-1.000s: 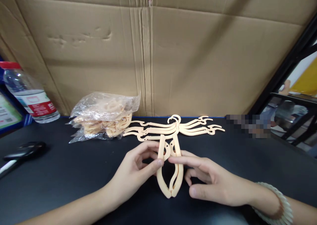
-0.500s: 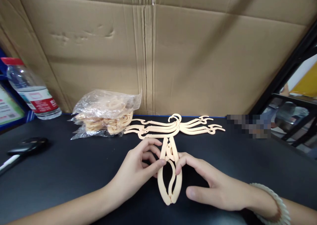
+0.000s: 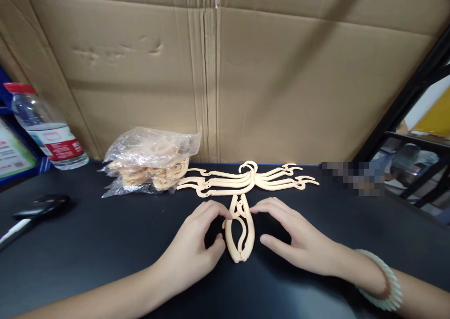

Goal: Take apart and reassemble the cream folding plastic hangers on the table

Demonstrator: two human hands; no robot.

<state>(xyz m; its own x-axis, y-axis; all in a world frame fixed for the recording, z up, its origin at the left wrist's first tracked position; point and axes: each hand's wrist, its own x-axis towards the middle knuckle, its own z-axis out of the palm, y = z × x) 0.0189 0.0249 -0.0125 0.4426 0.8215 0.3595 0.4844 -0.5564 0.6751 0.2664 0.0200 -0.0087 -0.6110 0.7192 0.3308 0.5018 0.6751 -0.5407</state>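
Note:
A cream plastic folding hanger (image 3: 239,230) lies folded on the black table (image 3: 105,244), its joined tips pointing toward me. My left hand (image 3: 198,237) curves around its left side, fingertips touching the upper part and thumb near the lower part. My right hand (image 3: 291,237) curves around its right side, fingertips at the top edge and thumb just right of it. A pale bead bracelet (image 3: 385,281) circles my right wrist. Just beyond lies a stack of unfolded cream hangers (image 3: 246,181), spread wide.
A clear plastic bag (image 3: 151,162) holding more cream pieces sits at the back left. A water bottle (image 3: 45,129) stands far left, and a dark object (image 3: 40,206) lies near it. A cardboard wall (image 3: 225,70) closes the back.
Both hands have slid the folded hanger away from me, toward the hanger stack. Their fingers moved from pinching its middle to cupping its two sides flat on the table.

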